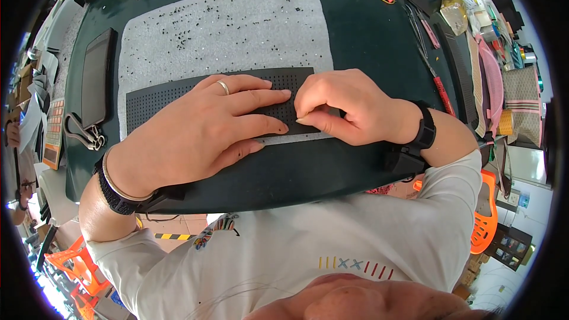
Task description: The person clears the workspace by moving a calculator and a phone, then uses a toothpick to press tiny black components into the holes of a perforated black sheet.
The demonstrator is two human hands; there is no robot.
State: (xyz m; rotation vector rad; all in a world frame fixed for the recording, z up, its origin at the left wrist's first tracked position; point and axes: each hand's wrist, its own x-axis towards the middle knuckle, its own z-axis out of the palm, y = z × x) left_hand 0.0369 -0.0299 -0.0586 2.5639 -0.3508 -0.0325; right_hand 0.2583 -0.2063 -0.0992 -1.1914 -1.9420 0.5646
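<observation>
A black strip dotted with rows of small holes (155, 105) lies along the near edge of a pale grey felt-like sheet (237, 21). Flat across the strip rests my left hand (201, 121), its fingers spread and pointing right. My right hand (347, 106) is at the strip's right end, thumb and forefinger pressed together against it. Whatever is in that pinch is too small or hidden to make out. Many tiny black bits (182, 37) lie scattered over the sheet beyond the strip.
On the dark green table (284, 175), a black phone-like device (98, 77) with a strap lies left, near an orange calculator (52, 133). To the right are a red-handled tool (443, 95), a pink-handled tool (430, 34) and piled supplies (474, 0). Orange chairs (485, 216) stand beyond the table.
</observation>
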